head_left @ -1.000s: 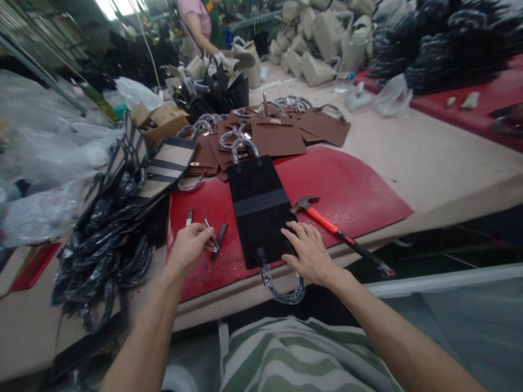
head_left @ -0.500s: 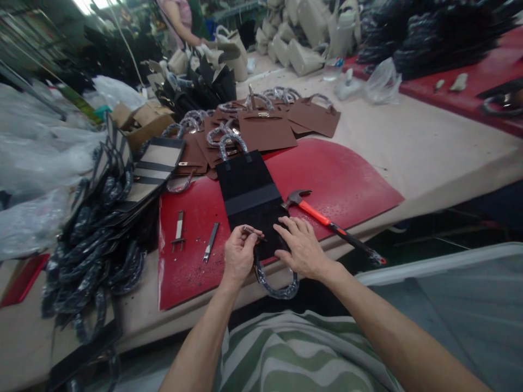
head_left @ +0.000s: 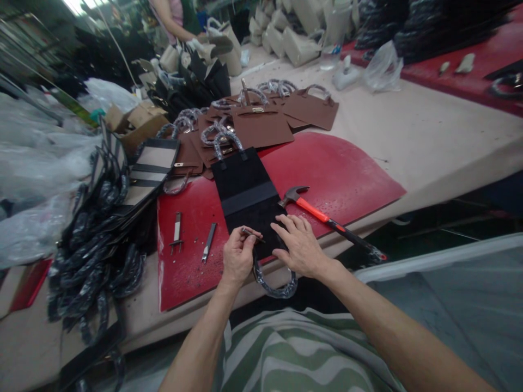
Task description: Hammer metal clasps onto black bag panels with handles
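Note:
A black bag panel (head_left: 248, 179) lies flat on the red mat, with a plastic-wrapped handle at its far end and another wrapped handle (head_left: 278, 291) hanging over the table's near edge. Pinched in the fingers of my left hand (head_left: 238, 255) is a slim metal punch (head_left: 250, 233), tilted low with its tip close to the panel. My right hand (head_left: 300, 245) rests on the panel's right side, fingers spread and holding nothing. Just beyond it lies a claw hammer (head_left: 314, 212) with an orange and black handle.
On the red mat (head_left: 339, 163) lie a pronged tool (head_left: 177, 234) and a flat metal tool (head_left: 209, 242). Brown bag panels (head_left: 261, 128) are piled behind. Black panels with wrapped handles (head_left: 102, 234) heap up at left. Another person (head_left: 174, 22) stands across the table.
The view has shifted slightly, moving the background a little up and left. Both hands, the punch and the panel keep nearly the same positions.

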Action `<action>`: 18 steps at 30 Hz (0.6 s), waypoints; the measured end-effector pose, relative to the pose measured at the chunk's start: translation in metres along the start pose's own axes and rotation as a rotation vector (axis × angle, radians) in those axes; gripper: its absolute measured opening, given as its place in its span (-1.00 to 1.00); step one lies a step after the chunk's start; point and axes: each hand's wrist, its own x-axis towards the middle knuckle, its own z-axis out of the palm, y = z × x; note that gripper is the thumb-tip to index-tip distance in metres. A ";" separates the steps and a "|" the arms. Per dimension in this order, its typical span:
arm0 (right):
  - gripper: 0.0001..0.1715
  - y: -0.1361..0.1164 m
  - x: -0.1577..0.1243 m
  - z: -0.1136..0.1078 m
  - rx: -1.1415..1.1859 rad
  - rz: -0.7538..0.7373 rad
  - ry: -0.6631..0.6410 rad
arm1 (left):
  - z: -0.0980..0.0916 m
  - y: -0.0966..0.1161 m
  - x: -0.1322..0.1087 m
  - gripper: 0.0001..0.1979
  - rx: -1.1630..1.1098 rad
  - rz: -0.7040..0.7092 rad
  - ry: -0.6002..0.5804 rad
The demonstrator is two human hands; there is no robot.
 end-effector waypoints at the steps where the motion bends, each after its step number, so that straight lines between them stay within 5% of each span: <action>1: -0.26 0.000 0.000 0.001 0.002 -0.001 0.002 | 0.001 0.000 -0.001 -0.91 0.038 0.028 0.002; 8: -0.40 0.011 0.001 -0.012 0.146 -0.044 0.042 | 0.007 0.001 -0.004 -0.88 0.296 0.237 -0.054; 12: -0.58 0.034 -0.004 -0.041 -0.023 0.165 0.198 | 0.008 -0.001 -0.001 -0.90 0.288 0.226 -0.073; 15: -0.67 0.053 -0.009 -0.060 -0.296 0.354 0.020 | 0.008 -0.002 0.000 -0.89 0.283 0.249 -0.113; 18: -0.80 0.063 -0.011 -0.070 -0.313 0.413 -0.145 | 0.008 -0.002 0.000 -0.90 0.296 0.266 -0.149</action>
